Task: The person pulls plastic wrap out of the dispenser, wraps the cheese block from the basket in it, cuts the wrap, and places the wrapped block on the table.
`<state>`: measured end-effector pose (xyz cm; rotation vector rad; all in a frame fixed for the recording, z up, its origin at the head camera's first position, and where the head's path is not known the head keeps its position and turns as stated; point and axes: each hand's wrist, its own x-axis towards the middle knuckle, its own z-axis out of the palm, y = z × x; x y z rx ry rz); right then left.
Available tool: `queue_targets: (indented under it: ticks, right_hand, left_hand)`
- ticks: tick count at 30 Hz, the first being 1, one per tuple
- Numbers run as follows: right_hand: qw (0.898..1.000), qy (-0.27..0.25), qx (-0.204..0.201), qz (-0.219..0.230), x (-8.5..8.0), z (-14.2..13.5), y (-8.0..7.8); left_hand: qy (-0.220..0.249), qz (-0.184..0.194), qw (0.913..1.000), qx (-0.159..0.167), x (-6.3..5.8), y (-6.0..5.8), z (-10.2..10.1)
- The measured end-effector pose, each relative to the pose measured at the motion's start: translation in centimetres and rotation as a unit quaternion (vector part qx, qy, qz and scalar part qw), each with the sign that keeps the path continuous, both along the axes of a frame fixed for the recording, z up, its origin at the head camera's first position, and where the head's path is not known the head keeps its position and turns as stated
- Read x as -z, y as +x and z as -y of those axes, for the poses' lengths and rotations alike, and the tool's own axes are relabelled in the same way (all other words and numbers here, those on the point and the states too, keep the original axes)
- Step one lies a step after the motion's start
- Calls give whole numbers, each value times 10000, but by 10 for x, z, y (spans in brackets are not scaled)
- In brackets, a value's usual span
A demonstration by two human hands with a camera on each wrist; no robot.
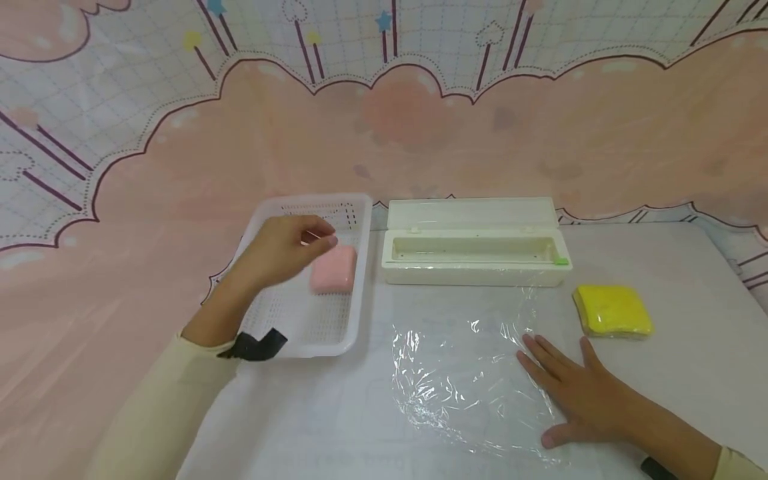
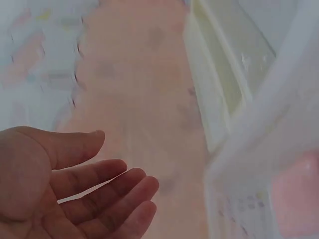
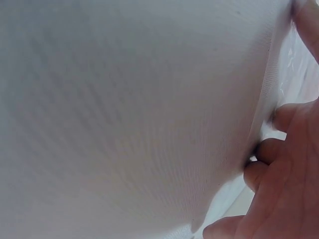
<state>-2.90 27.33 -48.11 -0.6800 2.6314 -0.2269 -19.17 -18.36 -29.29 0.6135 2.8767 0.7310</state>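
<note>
My left hand [image 1: 279, 250] hovers over the white plastic basket [image 1: 363, 273]. Its fingers are loosely bent and hold nothing, as the left wrist view confirms. Just beside its fingertips a rounded pink block [image 1: 337, 275] lies in the basket. With fingers spread, my right hand [image 1: 585, 399] presses on the right edge of a sheet of clear cling film [image 1: 468, 383] on the table. The film's far edge reaches the front of a long white cling film dispenser [image 1: 474, 275], whose lid stands raised. A yellow block [image 1: 613, 311], apparently wrapped in film, sits beyond the right hand.
A small green slider [image 1: 561, 261] sits at the dispenser's right end. The white-covered table [image 1: 690, 373] meets a pink patterned backdrop [image 1: 480, 147] behind. The basket stands left of the dispenser, with a narrow gap between them.
</note>
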Motion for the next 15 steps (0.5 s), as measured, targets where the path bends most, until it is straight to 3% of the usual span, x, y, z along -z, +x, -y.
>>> queue_targets:
  ticks: [3,6,11,15]
  right_hand:
    - [10000,1,-25,-2,0,-1,0]
    - [10000,-19,-6,26,0,-1,1]
    - [9999,-105,15,59,0,-2,1]
    - [9999,-122,-5,25,1,-2,1]
  left_hand:
    - [-57,458,9976,-508,3,-35,16]
    - [189,1202,9886,-881,15,-59,28]
    - [420,2504,9581,-1325,45,-85,46]
    - [207,3198,9325,-1667,68,-96,55]
